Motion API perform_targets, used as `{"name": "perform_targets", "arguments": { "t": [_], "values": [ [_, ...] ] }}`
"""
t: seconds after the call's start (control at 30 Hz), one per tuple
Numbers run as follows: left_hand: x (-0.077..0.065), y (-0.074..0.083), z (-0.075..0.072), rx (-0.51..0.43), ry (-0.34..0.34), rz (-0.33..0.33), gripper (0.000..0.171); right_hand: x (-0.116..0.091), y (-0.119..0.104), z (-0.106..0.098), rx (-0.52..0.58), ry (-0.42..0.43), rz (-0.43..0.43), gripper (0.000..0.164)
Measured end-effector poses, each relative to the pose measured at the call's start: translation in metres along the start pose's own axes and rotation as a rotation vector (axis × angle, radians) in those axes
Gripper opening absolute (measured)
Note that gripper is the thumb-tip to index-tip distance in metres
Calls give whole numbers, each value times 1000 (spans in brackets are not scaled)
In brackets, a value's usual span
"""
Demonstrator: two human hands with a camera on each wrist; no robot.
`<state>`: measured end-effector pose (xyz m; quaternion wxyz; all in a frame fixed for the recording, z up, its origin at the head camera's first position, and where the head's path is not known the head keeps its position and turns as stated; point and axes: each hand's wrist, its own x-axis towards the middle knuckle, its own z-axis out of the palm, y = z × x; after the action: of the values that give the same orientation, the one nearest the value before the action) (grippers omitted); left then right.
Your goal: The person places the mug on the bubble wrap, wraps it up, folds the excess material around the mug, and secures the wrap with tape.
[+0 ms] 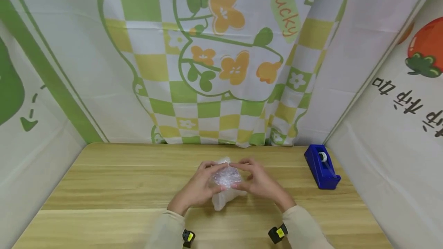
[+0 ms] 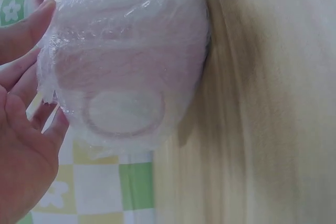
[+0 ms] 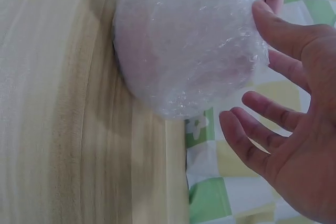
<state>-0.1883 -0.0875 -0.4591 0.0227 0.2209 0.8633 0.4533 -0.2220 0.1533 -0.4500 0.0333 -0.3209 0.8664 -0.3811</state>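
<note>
A pinkish cup [image 2: 173, 66], wrapped in clear bubble wrap [image 1: 227, 176], stands on the table; a loop like a handle [image 2: 126, 111] shows faintly through the plastic. My left hand [image 1: 200, 185] holds the top of the wrap from the left, thumb on the near side and index finger on the far side. From the right, my right hand [image 1: 261, 181] holds the same top edge between thumb and index finger. Its other fingers [image 3: 268, 111] spread away from the wrap. Both index fingertips nearly meet above the cup. The cup's inside is hidden.
A blue tape dispenser [image 1: 322, 168] with a roll of tape stands at the table's right side. The wooden table [image 1: 121, 180] ends at a patterned curtain [image 1: 214, 110] at the back. White printed cloth hangs on both sides.
</note>
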Motion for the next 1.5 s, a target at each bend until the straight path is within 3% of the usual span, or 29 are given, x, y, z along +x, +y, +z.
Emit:
{"name": "perform_targets", "arguments": {
  "t": [0.23,0.57,0.97,1.2,1.33,1.5],
  "values": [
    [0,1,0,-7,41,18,68,-1,0,2,-107,-1,20,52],
    [-2,-6,1,123,112,9,70,0,3,8,-18,15,73,50],
    [-3,-10,6,139,122,36,55,0,1,9,16,60,91,48],
    [-2,-13,5,146,114,43,53,-8,-3,8,-42,71,29,54],
    [-3,-14,5,143,115,52,52,-18,0,-3,-54,134,63,49],
    [-2,-15,5,150,121,74,50,-35,19,-29,-165,289,201,34]
  ]
}}
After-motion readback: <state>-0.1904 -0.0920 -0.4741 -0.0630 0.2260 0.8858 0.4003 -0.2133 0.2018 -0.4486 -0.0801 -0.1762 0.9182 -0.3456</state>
